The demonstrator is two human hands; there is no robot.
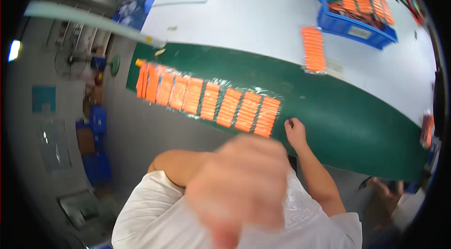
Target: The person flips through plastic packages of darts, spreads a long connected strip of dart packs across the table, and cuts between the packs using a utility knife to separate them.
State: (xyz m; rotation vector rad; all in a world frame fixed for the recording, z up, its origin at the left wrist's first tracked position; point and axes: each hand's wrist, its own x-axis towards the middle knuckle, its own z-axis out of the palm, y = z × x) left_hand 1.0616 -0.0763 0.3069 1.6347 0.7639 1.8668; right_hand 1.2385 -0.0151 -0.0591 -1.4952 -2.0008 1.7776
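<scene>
My left hand [242,178] is raised close in front of me, large and smeared by motion, so its fingers cannot be made out. Beyond it lies a row of clear plastic packs [211,101] of slim orange pieces, side by side on a green mat [357,122]. At the left end the packs overlap closely. My right hand [295,131] rests at the mat's near edge, just right of the last pack and apart from it. Its fingers are curled in; what they hold, if anything, is hidden.
A blue crate [357,28] full of similar orange packs and some green ones stands at the far right of the white table [253,9]. Near it lies a single orange pack [313,49]. A fan [70,63] stands left. Another person [408,209] shows at lower right.
</scene>
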